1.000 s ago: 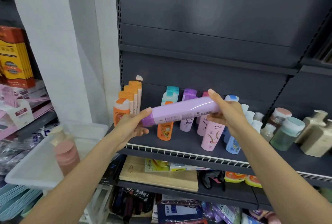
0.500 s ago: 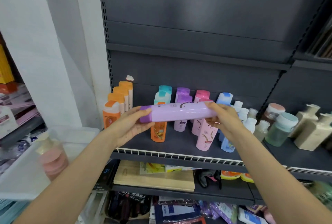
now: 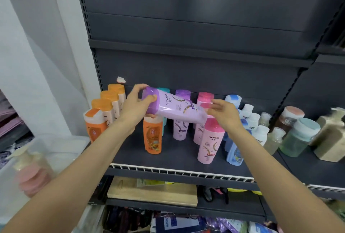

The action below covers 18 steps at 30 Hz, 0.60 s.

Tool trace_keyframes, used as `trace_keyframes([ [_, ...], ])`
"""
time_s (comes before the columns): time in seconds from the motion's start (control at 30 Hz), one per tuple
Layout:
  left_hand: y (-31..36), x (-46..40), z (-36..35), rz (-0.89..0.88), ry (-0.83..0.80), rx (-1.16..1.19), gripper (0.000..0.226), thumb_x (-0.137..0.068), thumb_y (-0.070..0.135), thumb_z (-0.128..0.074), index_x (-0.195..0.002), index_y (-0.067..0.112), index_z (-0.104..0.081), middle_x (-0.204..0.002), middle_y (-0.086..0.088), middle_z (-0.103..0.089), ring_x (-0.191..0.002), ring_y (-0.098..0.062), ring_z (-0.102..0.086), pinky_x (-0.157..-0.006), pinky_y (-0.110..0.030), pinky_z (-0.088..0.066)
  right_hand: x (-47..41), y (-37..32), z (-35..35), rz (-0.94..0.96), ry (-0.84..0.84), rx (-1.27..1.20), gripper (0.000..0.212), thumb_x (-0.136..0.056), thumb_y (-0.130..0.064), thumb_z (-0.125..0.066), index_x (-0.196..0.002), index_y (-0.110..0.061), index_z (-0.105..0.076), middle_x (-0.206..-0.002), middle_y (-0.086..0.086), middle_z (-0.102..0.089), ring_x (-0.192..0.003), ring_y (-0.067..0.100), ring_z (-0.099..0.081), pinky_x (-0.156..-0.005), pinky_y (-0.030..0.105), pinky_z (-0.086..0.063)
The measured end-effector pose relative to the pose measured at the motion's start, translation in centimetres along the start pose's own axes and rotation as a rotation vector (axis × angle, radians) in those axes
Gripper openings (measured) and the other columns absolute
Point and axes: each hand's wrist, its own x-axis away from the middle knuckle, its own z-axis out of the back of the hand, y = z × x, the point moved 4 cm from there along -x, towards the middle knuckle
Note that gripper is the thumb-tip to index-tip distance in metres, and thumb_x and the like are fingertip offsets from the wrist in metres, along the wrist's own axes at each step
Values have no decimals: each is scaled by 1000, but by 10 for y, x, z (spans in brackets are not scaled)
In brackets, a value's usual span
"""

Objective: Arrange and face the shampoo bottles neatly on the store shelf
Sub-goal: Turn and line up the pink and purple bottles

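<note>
Left hand (image 3: 134,107) gripping purple bottle (image 3: 175,109) by its cap, right hand (image 3: 223,111) loosely spread at its base, pink bottle (image 3: 210,140) just below, orange bottle (image 3: 153,135) under left hand, dark shelf (image 3: 179,160), white wall (image 3: 37,46) left.

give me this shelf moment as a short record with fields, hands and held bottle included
held item: lilac bottle, tilted, purple cap end up-left
left hand: left hand grips the cap end
right hand: right hand at the bottle's base, fingers relaxed
shelf: dark shelf with upright bottles
front row: orange bottle, pink bottle
left stack: orange-capped bottles
</note>
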Motion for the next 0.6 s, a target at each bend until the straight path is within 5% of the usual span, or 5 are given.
trace_keyframes([
  [0.07, 0, -9, -12, -74, -23, -139, 38, -91, 14, -58, -125, 26, -44, -116, -3, -52, -88, -15, -58, -57, -21, -57, -17, 13, -3, 40, -88, 249, 50, -84, -14, -69, -131, -8, -53, -132, 9, -57, -120, 23, -54, -101, 32, -41],
  [0.17, -5, -24, -33, -219, -97, -423, 41, -89, 18, -58, -127, 28, -44, -120, -5, -54, -104, -23, -55, -79, -37, -55, -33, 33, -6, 75, -216, 500, 52, -83, -16, -68, -133, -11, -52, -137, 7, -53, -124, 22, -51, -100, 28, -37],
  [0.27, -16, -35, -61, -339, -256, -715, 48, -89, 24, -56, -133, 31, -40, -113, -9, -54, -104, -27, -53, -89, -38, -46, -40, 45, -11, 98, -323, 584, 52, -81, -18, -70, -131, -15, -54, -134, 5, -55, -120, 23, -53, -97, 27, -39],
  [0.47, -48, -47, -102, -358, -486, -1039, 53, -96, 31, -46, -145, 37, -26, -99, -4, -42, -99, -23, -49, -76, -30, -39, -48, 51, -15, 149, -360, 683, 43, -81, -16, -69, -123, -15, -61, -115, 6, -66, -107, 21, -59, -90, 24, -43],
  [0.6, -63, -51, -113, -312, -623, -1062, 59, -97, 25, -49, -149, 22, -21, -112, -12, -46, -116, -31, -41, -97, -41, -38, -50, 53, -15, 150, -338, 669, 41, -80, -16, -71, -120, -16, -63, -112, 5, -67, -104, 20, -60, -89, 25, -45],
])
